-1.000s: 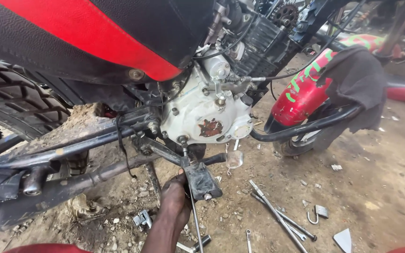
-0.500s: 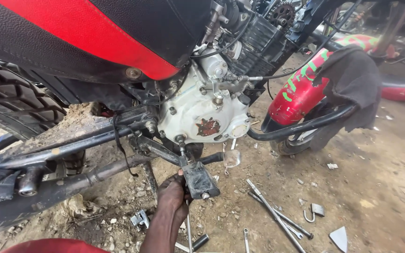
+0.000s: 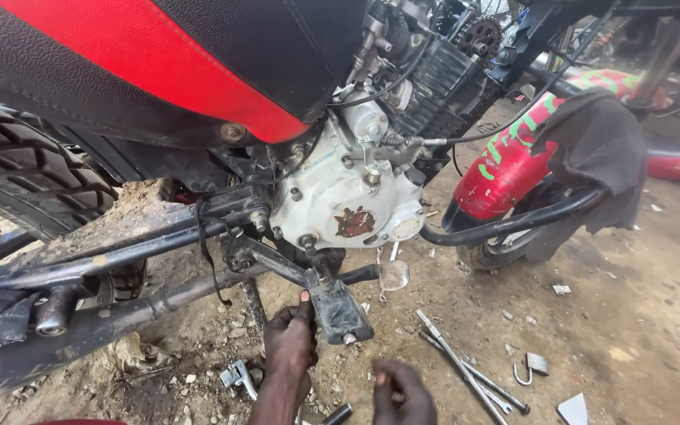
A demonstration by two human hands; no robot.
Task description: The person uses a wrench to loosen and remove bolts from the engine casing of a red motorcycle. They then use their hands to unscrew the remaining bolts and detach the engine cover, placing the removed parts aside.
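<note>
left hand (image 3: 291, 346): fingers curled around edge of black footpeg (image 3: 340, 311), thumb up against its left side; gripping it.
right hand (image 3: 403, 391): low in frame, nr bottom edge, fingers loosely bent over dirt; whether it holds anything, can't tell.
footpeg: flat black pad on a bracket under white engine case (image 3: 348, 208), tilted down twd the hands, bolt end showing at lower tip.
motorbike: black/red seat (image 3: 159, 55) across top, knobby rear tyre (image 3: 25, 169) at left, muddy frame rail (image 3: 120, 244) and exhaust pipe (image 3: 104, 319) running left to right below it.
ground (image 3: 631, 315): bare dirt w/ small stones.
tools: long metal rods (image 3: 466, 368) lying just right of right hand; small padlock (image 3: 533, 364) beyond them; metal clamp piece (image 3: 238, 376) left of left hand's wrist.
bkgd: red fender (image 3: 505, 169) w/ dark cloth (image 3: 604, 149) draped over it, right of engine.
</note>
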